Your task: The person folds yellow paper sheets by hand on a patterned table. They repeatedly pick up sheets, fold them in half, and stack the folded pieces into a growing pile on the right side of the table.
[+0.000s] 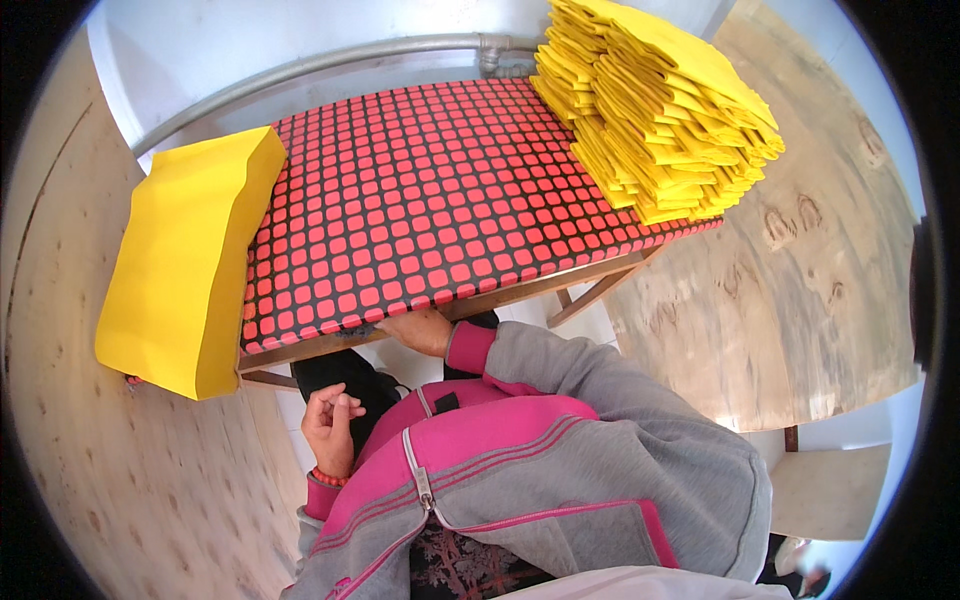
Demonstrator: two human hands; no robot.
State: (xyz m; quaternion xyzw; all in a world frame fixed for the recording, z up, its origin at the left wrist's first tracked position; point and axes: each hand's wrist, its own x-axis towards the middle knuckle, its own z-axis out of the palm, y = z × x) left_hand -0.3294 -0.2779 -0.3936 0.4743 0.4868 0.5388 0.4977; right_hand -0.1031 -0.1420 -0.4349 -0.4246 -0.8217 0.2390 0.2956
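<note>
My left hand (333, 425) is raised in front of the table's near left corner, its fingers loosely bent and somewhat apart. Nothing shows in it, and red beads circle its wrist. My right hand (420, 330) reaches beneath the near edge of the table (400, 210), which has a red-and-black checked cover. Its fingers are hidden there, beside something dark and small that I cannot make out. At the left end sits a smooth yellow stack of flat material (175, 265). A tall, uneven pile of folded yellow pieces (670, 110) stands at the back right corner.
A grey pipe (330, 62) runs along the wall behind the table. Pale wooden boards stand to the left (150, 480) and right (760, 300). Wooden table legs (600, 297) show below, over a light tiled floor. At the lower right is another wooden surface (830, 490).
</note>
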